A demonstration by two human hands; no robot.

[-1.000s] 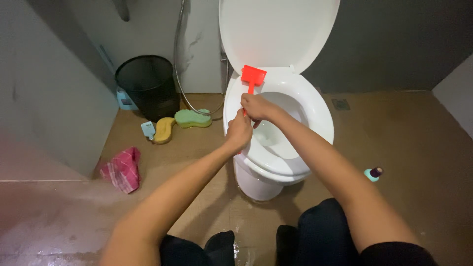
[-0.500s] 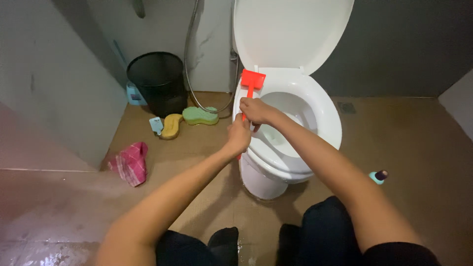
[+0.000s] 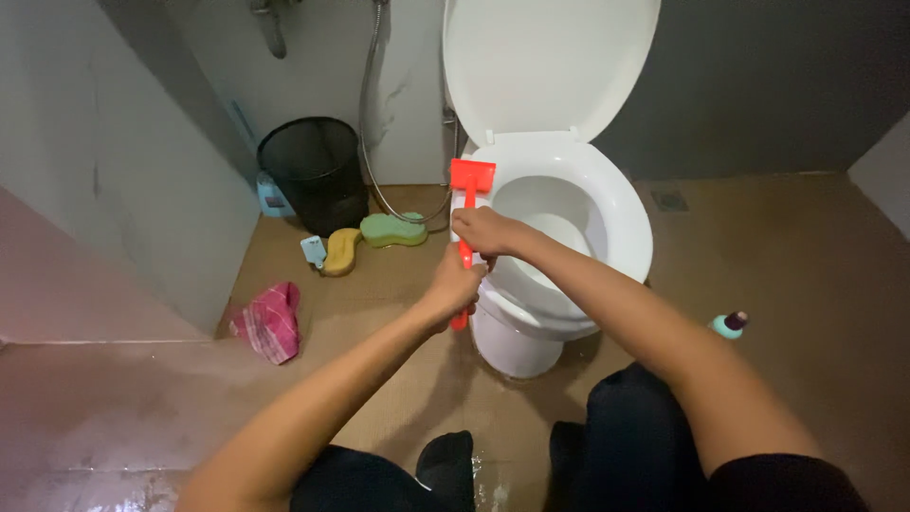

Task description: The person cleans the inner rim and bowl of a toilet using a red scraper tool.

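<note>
1. We hold a red scrub brush [image 3: 469, 204] with a long straight handle. Its flat square head points away from us and sits at the left side of the white toilet seat [image 3: 626, 223], just outside the bowl opening.
2. The handle's long axis runs from the head back towards us, nearly straight. Our right hand [image 3: 482, 232] is the nearer to the head, its grip closed around the upper handle; our left hand [image 3: 452, 284] has its grip closed on the lower handle, with the red tail end showing just below it.
3. The head rests on or just above the seat rim; we cannot tell whether it touches.
4. The toilet lid [image 3: 550, 62] stands upright behind the seat.
5. On the brown floor [image 3: 806, 256], left of the toilet, lie a green sponge [image 3: 393, 228] and a yellow sponge [image 3: 341, 250], near a black mesh bin [image 3: 316, 171]; a pink cloth [image 3: 270, 322] lies closer to us.
6. A small teal bottle [image 3: 729, 324] lies on the floor to the right.
</note>
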